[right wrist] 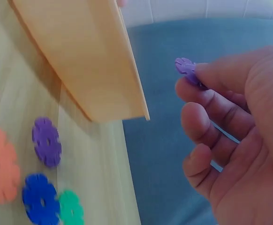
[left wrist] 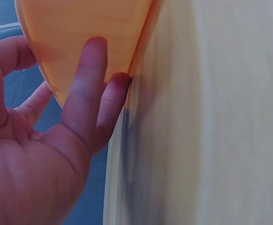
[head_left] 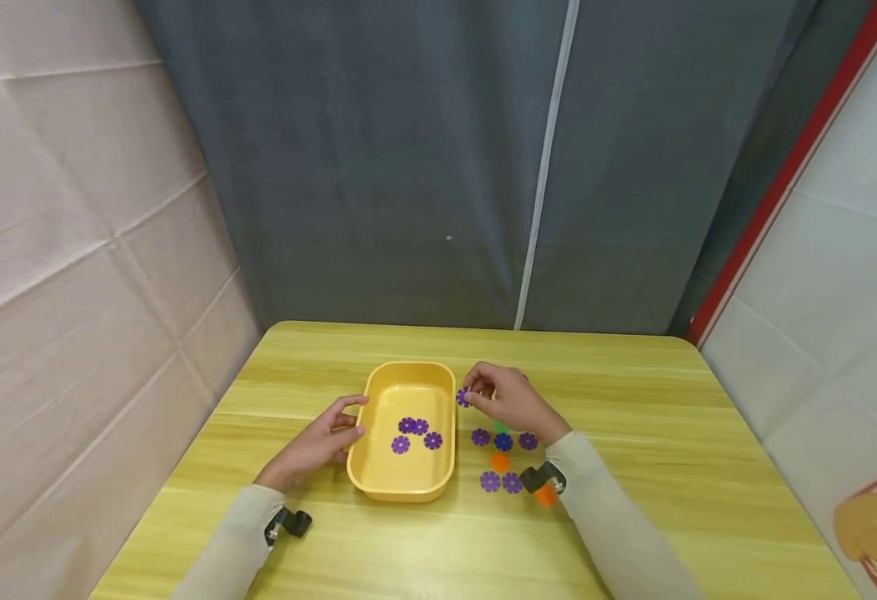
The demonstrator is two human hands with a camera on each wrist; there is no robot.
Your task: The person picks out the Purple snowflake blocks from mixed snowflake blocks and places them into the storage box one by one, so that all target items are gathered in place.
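Note:
A yellow tray (head_left: 378, 483) stands on the wooden table (head_left: 633, 500) with several purple flower discs (head_left: 416, 432) inside. My left hand (head_left: 317, 446) rests against the tray's left wall (left wrist: 80, 28), fingers (left wrist: 87, 89) straight and touching it. My right hand (head_left: 509, 400) is just right of the tray's far corner and pinches a purple flower disc (head_left: 463, 397) between thumb and fingertips (right wrist: 207, 77); the same purple disc (right wrist: 185, 67) shows in the right wrist view beside the tray wall (right wrist: 85, 61).
More flower discs lie on the table right of the tray: purple (head_left: 480, 437), blue (head_left: 503, 442), orange (head_left: 500, 462), green (head_left: 500, 427) and another orange one (head_left: 546, 496) by my right wrist. A grey curtain (head_left: 438, 167) hangs behind the table.

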